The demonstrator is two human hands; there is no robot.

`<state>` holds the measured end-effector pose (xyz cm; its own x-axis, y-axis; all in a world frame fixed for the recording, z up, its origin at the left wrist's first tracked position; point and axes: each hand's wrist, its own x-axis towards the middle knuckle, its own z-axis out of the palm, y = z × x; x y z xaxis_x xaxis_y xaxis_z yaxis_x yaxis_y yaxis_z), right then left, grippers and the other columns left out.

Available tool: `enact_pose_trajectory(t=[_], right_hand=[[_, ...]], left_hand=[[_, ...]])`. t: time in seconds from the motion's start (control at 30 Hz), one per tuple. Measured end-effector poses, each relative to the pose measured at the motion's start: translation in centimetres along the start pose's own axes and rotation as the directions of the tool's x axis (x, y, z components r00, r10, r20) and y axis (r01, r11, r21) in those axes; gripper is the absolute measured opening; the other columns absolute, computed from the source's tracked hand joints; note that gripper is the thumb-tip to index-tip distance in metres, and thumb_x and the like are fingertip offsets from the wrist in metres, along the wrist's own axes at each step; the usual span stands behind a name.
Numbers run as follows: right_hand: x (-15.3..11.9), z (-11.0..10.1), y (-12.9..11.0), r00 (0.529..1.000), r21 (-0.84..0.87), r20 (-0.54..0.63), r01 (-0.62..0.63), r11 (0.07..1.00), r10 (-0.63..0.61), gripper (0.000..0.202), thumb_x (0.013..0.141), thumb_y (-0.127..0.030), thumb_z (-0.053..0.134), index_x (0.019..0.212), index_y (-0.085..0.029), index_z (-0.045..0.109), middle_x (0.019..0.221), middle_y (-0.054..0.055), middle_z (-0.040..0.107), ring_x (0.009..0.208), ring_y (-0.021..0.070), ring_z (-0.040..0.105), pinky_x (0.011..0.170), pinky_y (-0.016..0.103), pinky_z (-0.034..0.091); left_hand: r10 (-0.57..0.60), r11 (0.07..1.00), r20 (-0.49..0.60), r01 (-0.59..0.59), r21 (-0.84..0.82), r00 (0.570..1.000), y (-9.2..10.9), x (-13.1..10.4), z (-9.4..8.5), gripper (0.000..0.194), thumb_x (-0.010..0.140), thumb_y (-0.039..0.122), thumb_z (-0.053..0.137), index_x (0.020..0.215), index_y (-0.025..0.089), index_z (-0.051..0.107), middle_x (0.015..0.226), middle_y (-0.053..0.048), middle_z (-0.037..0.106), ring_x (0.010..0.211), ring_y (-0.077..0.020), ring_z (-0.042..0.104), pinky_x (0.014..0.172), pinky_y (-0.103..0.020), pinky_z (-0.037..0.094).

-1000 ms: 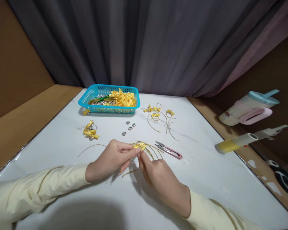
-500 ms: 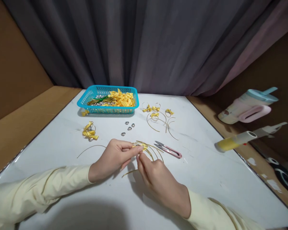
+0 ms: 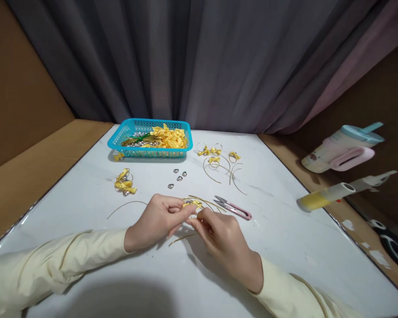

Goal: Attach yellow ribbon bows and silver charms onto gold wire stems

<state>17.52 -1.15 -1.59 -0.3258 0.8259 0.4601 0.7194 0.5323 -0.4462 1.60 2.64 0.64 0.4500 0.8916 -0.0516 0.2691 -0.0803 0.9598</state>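
My left hand (image 3: 162, 218) pinches a small yellow ribbon bow (image 3: 193, 204) between thumb and fingers. A silvery bit shows beside the bow. Close against it from the right, my right hand (image 3: 219, 229) has thumb and index finger pressed together just below the bow; what they grip is too small to make out. Several gold wires (image 3: 215, 204) lie on the table behind the hands, partly hidden by them. Pink-handled thread snips (image 3: 235, 209) rest to the right of the wires, blades pointing left.
A blue basket (image 3: 149, 152) of yellow bows and silver pieces stands at the back. Finished-looking bows with wire rings (image 3: 214, 151) lie right of it, others (image 3: 124, 182) at left. Silver heart-shaped beads (image 3: 179, 178) sit mid-table. A tumbler (image 3: 341, 145) and glue bottle (image 3: 325, 196) are at right.
My right hand has turned and shifted slightly up and right, its fingertips now just below the bow. More of the bow shows. My left hand has barely moved.
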Motion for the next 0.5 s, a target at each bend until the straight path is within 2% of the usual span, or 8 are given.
enact_pose_trajectory(t=[0.1,0.2,0.3,0.4,0.43,0.5], right_hand=[[-0.1,0.2,0.2,0.996,0.001,-0.09,-0.02,1.0,0.02,0.024,0.092,-0.028,0.043,0.07,-0.019,0.042,0.049,-0.004,0.05,0.04,0.0087,0.041,0.041,0.02,0.027],[0.3,-0.5,0.4,0.995,0.062,-0.068,-0.072,0.995,0.076,0.017,0.089,-0.031,0.049,0.077,-0.02,0.041,0.057,-0.003,0.054,0.045,0.0096,0.047,0.043,0.02,0.032],[1.2,-2.0,0.6,0.993,0.17,-0.038,-0.106,0.98,0.114,0.029,0.079,-0.038,0.061,0.089,-0.02,0.04,0.076,0.002,0.057,0.066,0.0135,0.055,0.058,0.023,0.042],[1.8,-3.4,0.9,0.976,0.236,-0.119,-0.153,0.96,0.185,0.027,0.08,-0.037,0.058,0.092,-0.02,0.04,0.088,0.005,0.052,0.082,0.0169,0.053,0.071,0.029,0.043],[1.9,-3.5,1.0,0.973,0.266,-0.102,-0.172,0.949,0.205,0.024,0.083,-0.035,0.055,0.093,-0.02,0.039,0.088,0.004,0.051,0.084,0.017,0.051,0.073,0.03,0.042],[1.9,-3.5,0.9,0.978,0.336,0.028,-0.206,0.919,0.209,0.023,0.086,-0.031,0.051,0.099,-0.02,0.035,0.083,0.002,0.051,0.082,0.0165,0.05,0.076,0.033,0.04]], left_hand=[[-0.017,1.0,0.039,0.017,0.007,0.999,0.2,-0.1,0.0,0.049,0.084,0.034,0.051,0.041,0.016,0.034,0.033,0.007,0.033,0.034,-0.0045,0.028,0.037,-0.019,0.025],[-0.031,0.999,0.058,0.028,0.046,0.998,0.3,-0.2,0.1,0.046,0.083,0.034,0.05,0.043,0.016,0.037,0.032,0.008,0.032,0.034,-0.0044,0.028,0.036,-0.018,0.023],[-0.009,0.997,0.082,0.003,0.073,0.997,0.0,-0.2,0.1,0.047,0.083,0.033,0.049,0.041,0.016,0.035,0.032,0.007,0.032,0.033,-0.0044,0.028,0.035,-0.018,0.022],[0.009,0.995,0.129,-0.021,0.098,0.992,-0.3,-0.2,0.1,0.047,0.082,0.031,0.05,0.041,0.017,0.033,0.031,0.007,0.034,0.033,-0.0041,0.029,0.035,-0.017,0.023],[0.009,0.994,0.147,-0.025,0.103,0.989,-0.4,-0.3,0.1,0.046,0.081,0.029,0.05,0.04,0.017,0.031,0.031,0.007,0.034,0.032,-0.0039,0.029,0.035,-0.017,0.023],[0.016,0.994,0.174,-0.035,0.107,0.985,-0.5,-0.4,0.1,0.045,0.08,0.025,0.049,0.04,0.017,0.03,0.031,0.007,0.034,0.032,-0.0035,0.028,0.034,-0.017,0.022]])
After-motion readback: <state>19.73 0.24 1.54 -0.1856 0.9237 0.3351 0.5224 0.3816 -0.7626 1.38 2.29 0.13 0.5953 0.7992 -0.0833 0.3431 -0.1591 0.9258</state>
